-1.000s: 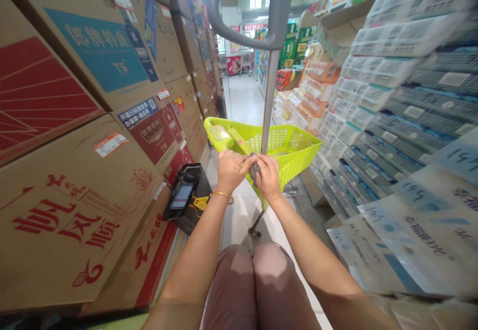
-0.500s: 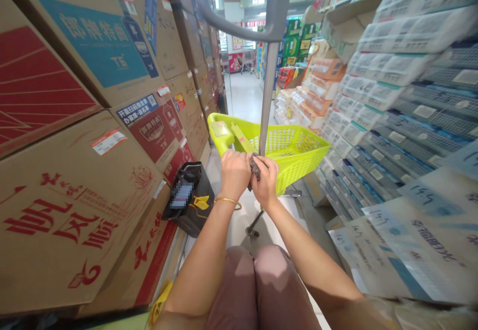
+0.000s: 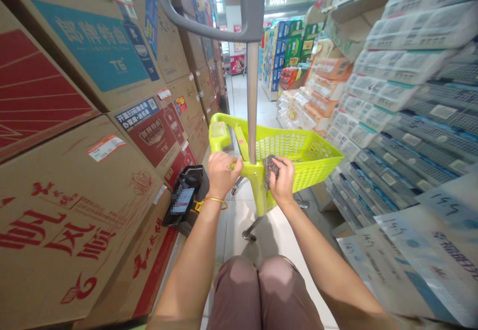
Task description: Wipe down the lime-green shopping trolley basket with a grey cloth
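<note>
A lime-green plastic shopping basket cart [image 3: 298, 156] stands in the aisle in front of my knees, with a grey metal handle post [image 3: 253, 101] rising from its near rim. My left hand [image 3: 221, 173], with a gold bangle at the wrist, grips the near rim of the basket left of the post. On the right of the post, my right hand [image 3: 283, 180] presses a small dark grey cloth [image 3: 269, 166] against the rim.
Stacked brown cartons [image 3: 93, 136] wall the left side. Packs of tissue and paper goods [image 3: 392, 106] fill the shelves on the right. A black bag with a phone on it [image 3: 184, 198] lies on the floor by the cartons. The white tiled aisle [image 3: 246, 101] runs ahead.
My hands were together at the post, both around the cloth. Now they are apart: the left on the basket rim, the right with the cloth on the rim. The cart sits slightly nearer.
</note>
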The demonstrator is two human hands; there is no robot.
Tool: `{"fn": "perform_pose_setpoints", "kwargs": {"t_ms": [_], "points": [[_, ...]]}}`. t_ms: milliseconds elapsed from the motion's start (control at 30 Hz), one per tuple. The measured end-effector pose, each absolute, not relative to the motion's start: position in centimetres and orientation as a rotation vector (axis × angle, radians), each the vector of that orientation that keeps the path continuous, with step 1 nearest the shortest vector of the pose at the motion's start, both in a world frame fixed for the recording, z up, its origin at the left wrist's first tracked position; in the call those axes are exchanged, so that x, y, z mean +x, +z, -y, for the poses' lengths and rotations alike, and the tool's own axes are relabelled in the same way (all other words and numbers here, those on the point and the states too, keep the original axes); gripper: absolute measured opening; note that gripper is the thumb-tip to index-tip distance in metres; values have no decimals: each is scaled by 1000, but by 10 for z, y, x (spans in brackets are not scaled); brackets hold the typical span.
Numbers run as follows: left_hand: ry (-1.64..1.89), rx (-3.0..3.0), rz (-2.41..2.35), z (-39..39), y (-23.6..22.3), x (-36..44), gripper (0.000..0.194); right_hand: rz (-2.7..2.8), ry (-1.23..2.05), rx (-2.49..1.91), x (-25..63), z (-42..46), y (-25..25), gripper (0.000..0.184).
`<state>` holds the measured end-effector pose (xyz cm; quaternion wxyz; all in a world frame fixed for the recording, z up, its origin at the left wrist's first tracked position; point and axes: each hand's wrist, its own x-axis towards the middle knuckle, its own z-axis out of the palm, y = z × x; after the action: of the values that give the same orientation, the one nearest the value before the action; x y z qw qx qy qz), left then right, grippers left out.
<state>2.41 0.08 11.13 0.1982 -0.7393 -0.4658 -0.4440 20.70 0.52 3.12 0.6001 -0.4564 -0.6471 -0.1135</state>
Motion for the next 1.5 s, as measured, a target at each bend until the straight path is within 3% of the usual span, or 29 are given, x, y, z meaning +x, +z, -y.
{"fn": "perform_pose_setpoints", "kwargs": {"t_ms": [300,933,1300,1500], "points": [[-1012,-2087,1455,22,106,47,24,1484,-45,-1136,151,17,74,33],[-981,-1929,1586,4,84,55,45,1498,-135,-1293,209,-4,22,34],[-1067,-1814,1652,-3,74,64,43,1648,32,-1094,162,-3,61,35],[-1074,-1854,1569,-13,73,55,43,1732,-23,-1070,169,-13,55,38]]}}
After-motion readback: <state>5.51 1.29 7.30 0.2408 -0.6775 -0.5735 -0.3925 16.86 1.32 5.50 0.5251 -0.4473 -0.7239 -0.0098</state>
